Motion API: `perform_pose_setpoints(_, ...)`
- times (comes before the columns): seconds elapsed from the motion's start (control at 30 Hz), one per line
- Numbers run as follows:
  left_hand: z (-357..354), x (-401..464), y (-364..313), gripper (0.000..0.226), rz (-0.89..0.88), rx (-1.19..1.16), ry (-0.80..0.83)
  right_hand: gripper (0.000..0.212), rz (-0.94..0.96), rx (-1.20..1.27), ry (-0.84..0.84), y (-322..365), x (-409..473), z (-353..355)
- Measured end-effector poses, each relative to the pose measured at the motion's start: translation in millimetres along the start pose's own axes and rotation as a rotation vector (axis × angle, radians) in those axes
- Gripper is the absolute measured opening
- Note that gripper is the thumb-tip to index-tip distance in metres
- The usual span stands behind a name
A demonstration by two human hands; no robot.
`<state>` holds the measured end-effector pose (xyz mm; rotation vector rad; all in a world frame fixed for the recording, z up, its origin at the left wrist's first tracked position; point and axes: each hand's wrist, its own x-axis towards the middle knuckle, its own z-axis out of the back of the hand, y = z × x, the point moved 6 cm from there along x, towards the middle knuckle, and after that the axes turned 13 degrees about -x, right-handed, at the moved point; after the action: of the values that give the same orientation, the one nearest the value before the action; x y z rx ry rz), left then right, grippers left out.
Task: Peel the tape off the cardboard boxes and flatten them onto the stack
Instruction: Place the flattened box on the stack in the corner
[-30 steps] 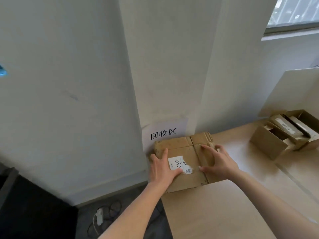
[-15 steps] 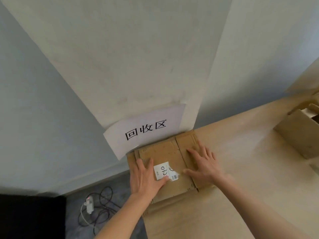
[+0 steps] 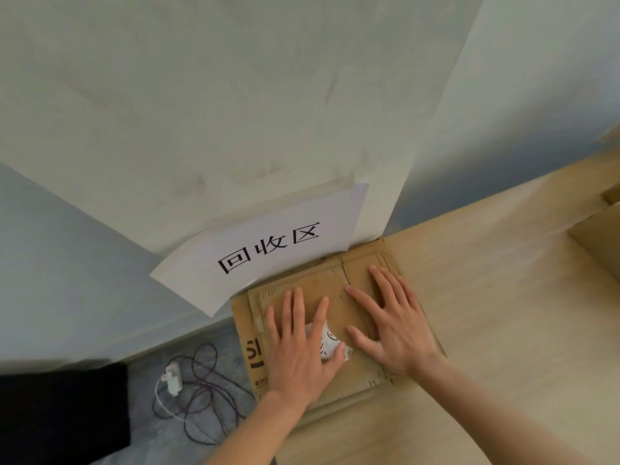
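A flattened brown cardboard box (image 3: pixel 330 298) lies on top of a stack of flat cardboard (image 3: pixel 250 357) at the table's left corner, against the wall. My left hand (image 3: pixel 297 344) presses flat on its left half, fingers straight and spread, partly covering a crumpled white label (image 3: pixel 330 342). Palm down on the right half lies my right hand (image 3: pixel 394 325), its fingers straight. Neither hand grips anything.
A white paper sign (image 3: pixel 268 250) with black characters hangs on the wall just behind the stack. The light wooden table (image 3: pixel 496 330) stretches right, where an upright cardboard box (image 3: pixel 600 229) shows at the frame edge. Cables and a white charger (image 3: pixel 172 380) lie on the grey floor.
The camera has come closer and tilted down onto the stack. Both hands have slid a little further onto the flattened box and still press on it.
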<state>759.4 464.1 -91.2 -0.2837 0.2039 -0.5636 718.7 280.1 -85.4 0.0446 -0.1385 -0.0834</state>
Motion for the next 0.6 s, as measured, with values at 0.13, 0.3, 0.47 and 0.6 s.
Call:
perform_pose_setpoints(0.13,-6,-1,2,0.082,-0.018,0.013,-0.023,0.068,0.002,-0.009,-0.036,2,-2,-4)
perform_pose_setpoints(0.3,-10,-2,3,0.083,-0.050,0.027,-0.085,0.067,0.006,-0.006,-0.064,1,-2,-6)
perform_pose_setpoints(0.47,-14,-1,5,0.083,-0.057,0.035,-0.098,0.064,-0.002,-0.010,-0.059,0,-3,-11)
perform_pose_setpoints(0.6,-9,-4,1,0.082,-0.061,0.061,-0.080,0.062,-0.005,-0.041,-0.008,1,-4,-5)
